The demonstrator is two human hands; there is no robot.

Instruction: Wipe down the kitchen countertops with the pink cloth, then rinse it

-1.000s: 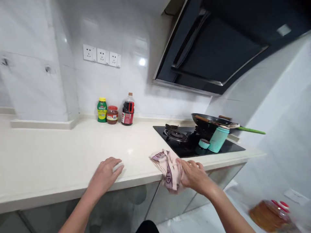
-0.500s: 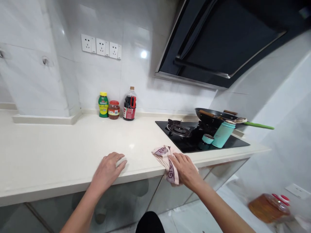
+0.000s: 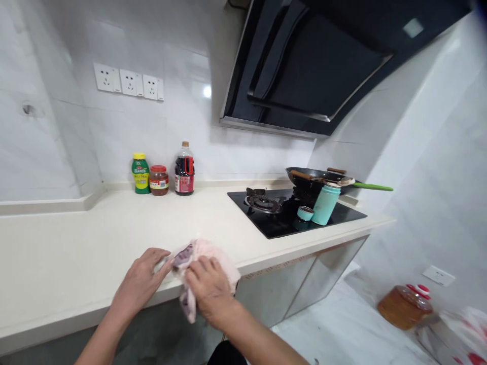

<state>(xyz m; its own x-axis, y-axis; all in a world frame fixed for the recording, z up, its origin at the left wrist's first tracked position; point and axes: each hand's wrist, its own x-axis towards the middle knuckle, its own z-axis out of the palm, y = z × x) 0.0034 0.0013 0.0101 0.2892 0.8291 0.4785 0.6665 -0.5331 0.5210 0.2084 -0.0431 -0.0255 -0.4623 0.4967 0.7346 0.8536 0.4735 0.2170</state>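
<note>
A pink cloth (image 3: 224, 258) with purple patterned parts lies bunched at the counter's front edge, one corner hanging over it. My right hand (image 3: 209, 286) presses on it from above, its fingers curled into the fabric. Close by on the left, my left hand (image 3: 142, 279) rests at the white countertop (image 3: 76, 258), thumb and fingers apart. Its fingertips reach the cloth's left edge; whether they touch it I cannot tell. The underside of the cloth is hidden, and its outline is slightly blurred.
Against the wall stand a green squeeze bottle (image 3: 141, 175), a red-lidded jar (image 3: 159, 181) and a dark sauce bottle (image 3: 184, 172). The black gas hob (image 3: 266, 225) carries a wok (image 3: 292, 175), a teal flask (image 3: 326, 205) and its cup (image 3: 305, 213). An oil jug (image 3: 405, 306) sits on the floor.
My right hand has swept the cloth leftward along the counter edge, away from the hob, up to my left hand. The view has turned somewhat to the right.
</note>
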